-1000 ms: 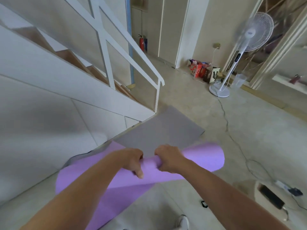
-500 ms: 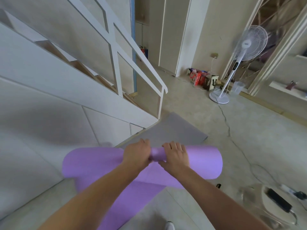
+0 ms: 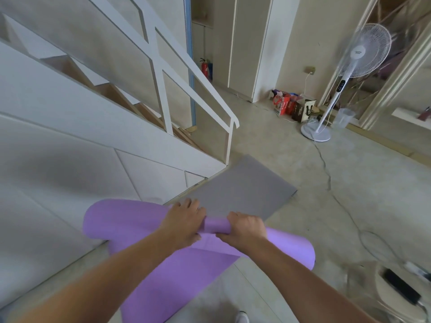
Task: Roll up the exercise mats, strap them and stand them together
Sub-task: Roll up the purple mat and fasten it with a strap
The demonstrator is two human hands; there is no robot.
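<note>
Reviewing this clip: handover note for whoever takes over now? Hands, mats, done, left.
Hands: left hand and right hand both grip the purple mat at the middle of its roll. It is partly rolled, loose end hanging down.
The grey mat lies flat beside the stairs.
Done: purple roll started.
Left: finish it, roll the grey mat, strap both, stand them together.

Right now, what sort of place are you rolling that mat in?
Likely a home interior, perhaps mid-renovation: a white staircase with bare wooden treads, an unfinished-looking bare floor, and a pedestal fan beside boxes against the wall.
</note>
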